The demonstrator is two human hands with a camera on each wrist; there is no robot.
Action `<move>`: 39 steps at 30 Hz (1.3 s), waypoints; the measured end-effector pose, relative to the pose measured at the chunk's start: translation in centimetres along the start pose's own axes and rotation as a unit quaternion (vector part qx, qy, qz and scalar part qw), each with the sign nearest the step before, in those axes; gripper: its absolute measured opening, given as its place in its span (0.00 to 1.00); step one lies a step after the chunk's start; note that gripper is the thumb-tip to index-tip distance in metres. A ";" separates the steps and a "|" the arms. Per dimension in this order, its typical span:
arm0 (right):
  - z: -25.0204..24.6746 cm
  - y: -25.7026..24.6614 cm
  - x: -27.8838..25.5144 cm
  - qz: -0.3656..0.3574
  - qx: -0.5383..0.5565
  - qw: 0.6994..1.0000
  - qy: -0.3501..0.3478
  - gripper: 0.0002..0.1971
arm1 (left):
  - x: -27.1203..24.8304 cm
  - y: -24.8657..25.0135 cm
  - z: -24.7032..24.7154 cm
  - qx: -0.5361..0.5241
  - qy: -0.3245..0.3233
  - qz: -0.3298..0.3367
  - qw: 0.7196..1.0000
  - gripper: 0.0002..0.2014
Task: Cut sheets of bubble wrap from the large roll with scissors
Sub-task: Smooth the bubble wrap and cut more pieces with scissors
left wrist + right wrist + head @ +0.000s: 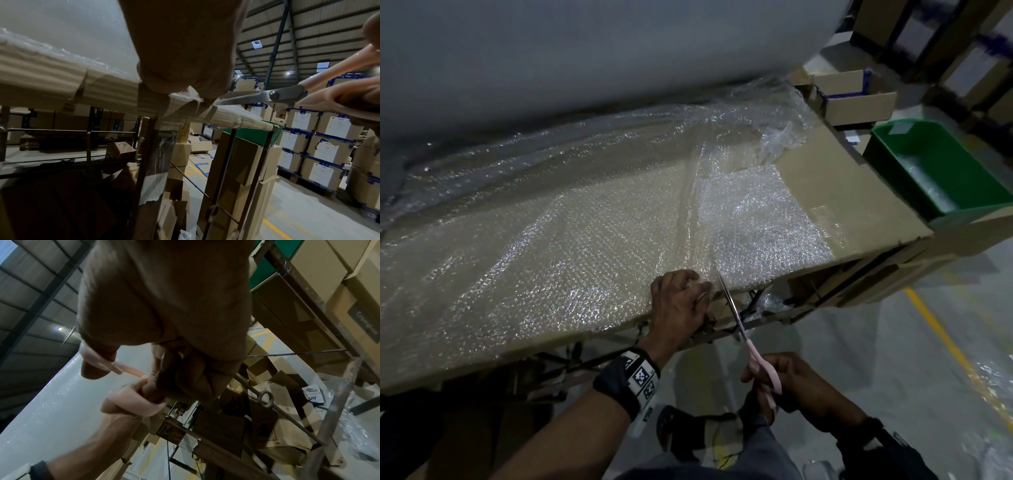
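The large grey-white roll [585, 51] lies along the far side of the cardboard-covered table [842, 192]. Its bubble wrap sheet [551, 240] is spread over the tabletop to the near edge. My left hand [678, 301] grips the sheet at that near edge, fingers curled over it; in the left wrist view the left hand [185, 65] pinches the film against the cardboard. My right hand [787, 380] holds pink-handled scissors [743, 329], whose blades point away from me, their tip at the sheet's edge just right of the left hand. In the right wrist view the right hand [174, 361] is curled through the pink handles [133, 402].
A green bin [935, 171] and an open cardboard box [852, 96] stand past the table's right end. Stacked cartons [318, 146] fill the right background. A yellow line [945, 342] runs along the grey floor. Metal frame bars and boxes sit under the table.
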State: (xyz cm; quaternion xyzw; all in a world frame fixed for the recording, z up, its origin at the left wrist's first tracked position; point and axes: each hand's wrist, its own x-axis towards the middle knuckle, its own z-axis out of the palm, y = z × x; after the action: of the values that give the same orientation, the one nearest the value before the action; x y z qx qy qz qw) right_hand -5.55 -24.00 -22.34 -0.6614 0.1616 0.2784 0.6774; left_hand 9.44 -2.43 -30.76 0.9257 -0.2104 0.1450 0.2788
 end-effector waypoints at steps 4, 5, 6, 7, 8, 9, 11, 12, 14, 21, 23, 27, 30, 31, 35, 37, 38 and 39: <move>0.2 -0.2 0.2 -0.008 0.000 1.000 -0.002 0.43 | 0.0 -0.1 0.0 -0.009 -0.002 0.004 1.000 0.10; 0.2 -0.4 0.3 -0.008 -0.004 1.000 -0.003 0.42 | 0.0 -0.1 0.0 -0.009 -0.003 0.005 1.000 0.11; 0.3 -0.5 0.4 -0.009 -0.006 1.000 -0.004 0.40 | -0.1 -0.1 0.0 -0.008 -0.003 0.006 1.000 0.10; 0.4 -0.6 0.5 -0.011 -0.005 1.000 -0.005 0.40 | -0.1 -0.1 0.1 -0.008 -0.003 0.006 1.000 0.10; 0.4 -0.7 0.7 -0.013 -0.003 1.000 -0.004 0.39 | -0.2 -0.1 0.1 -0.007 -0.003 0.005 1.000 0.09; 0.6 -0.9 0.8 -0.013 -0.002 1.000 -0.002 0.39 | -0.2 -0.1 0.2 -0.007 -0.003 0.003 1.000 0.09; 0.8 -1.2 1.1 -0.010 -0.003 1.000 0.001 0.35 | -0.2 -0.1 0.2 -0.007 -0.003 0.001 1.000 0.09; 0.9 -1.4 1.2 -0.007 0.001 1.000 0.000 0.32 | -0.2 -0.1 0.2 -0.007 -0.003 0.001 1.000 0.09; 1.1 -1.7 1.4 -0.003 0.012 1.000 -0.003 0.27 | -0.2 -0.1 0.1 -0.007 -0.002 0.003 1.000 0.09; 1.7 -2.3 2.0 -0.012 0.009 1.000 0.002 0.26 | -0.3 -0.1 0.1 -0.002 -0.005 0.002 1.000 0.10; 1.7 -2.1 2.1 -0.005 0.013 1.000 0.004 0.24 | -0.3 -0.2 0.1 -0.003 -0.005 0.002 1.000 0.10; 1.6 -1.9 2.4 -0.004 0.006 1.000 0.008 0.21 | -0.3 -0.1 0.2 -0.006 0.000 0.004 1.000 0.08; 1.5 -1.8 2.6 -0.006 0.002 1.000 0.009 0.21 | -0.3 -0.1 0.2 -0.009 0.006 0.004 1.000 0.08; 1.5 -1.8 2.6 -0.004 0.005 1.000 0.009 0.21 | -0.2 -0.1 0.2 -0.010 0.007 0.003 1.000 0.08; 1.5 -1.7 2.8 -0.006 0.011 1.000 0.007 0.22 | -0.2 0.0 0.2 -0.009 0.005 0.006 1.000 0.08; 1.7 -1.7 2.9 -0.010 0.020 1.000 0.010 0.23 | -0.3 0.0 0.2 -0.007 0.003 0.002 1.000 0.09; 1.8 -1.8 3.0 -0.012 0.025 1.000 0.011 0.24 | -0.2 0.0 0.1 -0.008 0.001 0.001 1.000 0.09; 1.9 -1.9 3.1 -0.013 0.028 0.999 0.014 0.26 | -0.2 0.0 0.1 -0.011 -0.002 0.000 1.000 0.09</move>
State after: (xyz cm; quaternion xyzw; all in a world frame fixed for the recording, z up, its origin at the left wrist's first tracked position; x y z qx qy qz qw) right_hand -2.24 -21.58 -22.51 -0.6481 0.1697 0.2558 0.6970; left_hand 9.26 -2.42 -30.91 0.9230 -0.2123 0.1411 0.2882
